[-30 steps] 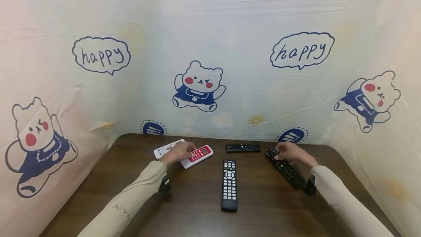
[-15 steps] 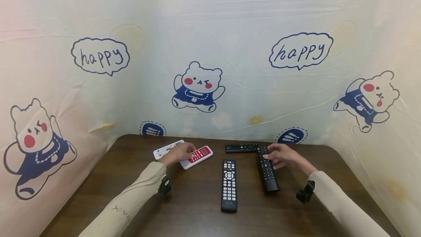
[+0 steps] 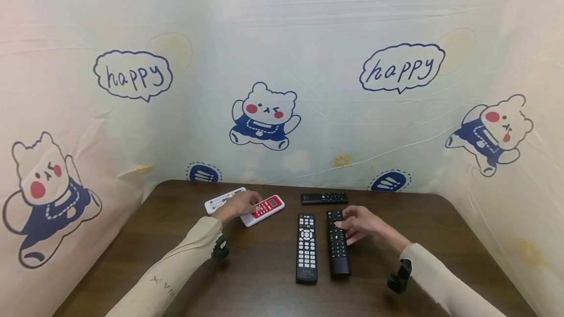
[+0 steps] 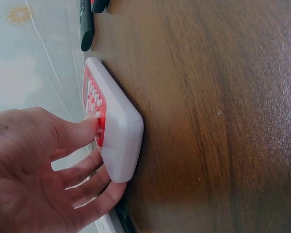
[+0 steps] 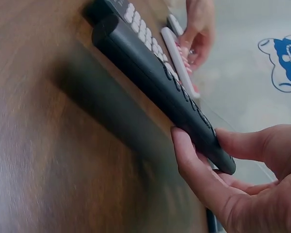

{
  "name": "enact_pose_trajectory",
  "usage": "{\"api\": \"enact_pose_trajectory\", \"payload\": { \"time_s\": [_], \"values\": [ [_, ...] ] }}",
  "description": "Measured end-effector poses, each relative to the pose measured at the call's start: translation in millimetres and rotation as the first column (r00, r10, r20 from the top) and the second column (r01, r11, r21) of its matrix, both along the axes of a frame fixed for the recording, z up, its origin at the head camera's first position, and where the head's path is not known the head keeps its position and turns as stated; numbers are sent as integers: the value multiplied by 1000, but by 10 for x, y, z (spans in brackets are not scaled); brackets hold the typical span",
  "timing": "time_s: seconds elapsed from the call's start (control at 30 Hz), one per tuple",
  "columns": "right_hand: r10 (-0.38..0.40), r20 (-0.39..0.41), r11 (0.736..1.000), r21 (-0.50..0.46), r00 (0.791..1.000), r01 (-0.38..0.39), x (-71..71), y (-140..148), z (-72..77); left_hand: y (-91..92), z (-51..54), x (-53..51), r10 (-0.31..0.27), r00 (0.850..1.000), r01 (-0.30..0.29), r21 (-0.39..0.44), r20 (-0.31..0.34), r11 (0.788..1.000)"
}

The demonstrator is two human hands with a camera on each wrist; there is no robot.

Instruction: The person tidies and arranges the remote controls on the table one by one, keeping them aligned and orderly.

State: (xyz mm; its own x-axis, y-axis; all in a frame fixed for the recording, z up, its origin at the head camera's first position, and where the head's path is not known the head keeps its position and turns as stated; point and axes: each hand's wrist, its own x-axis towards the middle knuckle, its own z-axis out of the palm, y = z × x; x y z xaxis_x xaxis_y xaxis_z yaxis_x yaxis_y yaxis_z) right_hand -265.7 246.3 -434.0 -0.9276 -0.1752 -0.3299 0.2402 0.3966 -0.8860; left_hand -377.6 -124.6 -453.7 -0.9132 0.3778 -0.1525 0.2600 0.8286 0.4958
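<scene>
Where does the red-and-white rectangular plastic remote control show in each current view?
Head: the red-and-white rectangular plastic remote control lies just left of centre, in the lower half.
Left wrist: left of centre, about mid-height.
Right wrist: upper part, slightly right of centre.
Shared landmark: the person's bare left hand, gripping it in all three.

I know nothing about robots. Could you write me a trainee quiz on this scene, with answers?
1. What does the left grip hold?
2. How many remotes show in the head view: A) three, B) five, C) seven?
3. True or false: the gripped black remote lies flat on the table.

Key:
1. The red-and-white remote.
2. B: that one, white remote, white-keyed remote, crosswise remote, gripped black remote.
3. False; the right wrist view shows it raised.
</scene>
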Motion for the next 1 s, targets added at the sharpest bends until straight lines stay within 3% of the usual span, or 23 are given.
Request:
{"api": "enact_pose_trajectory", "payload": {
  "time_s": [0.3,0.57,1.0],
  "values": [
    [-69,18,998,15,997,69,-7,-186,-101,20,-12,19,-4,1000,4,3,-4,1000],
    [-69,-20,991,113,997,71,41,-261,-226,13,-29,40,-7,1000,7,-4,-7,1000],
    [-103,2,985,143,995,101,31,-275,-187,10,18,34,0,1000,-1,-14,-18,1000]
  ]
}}
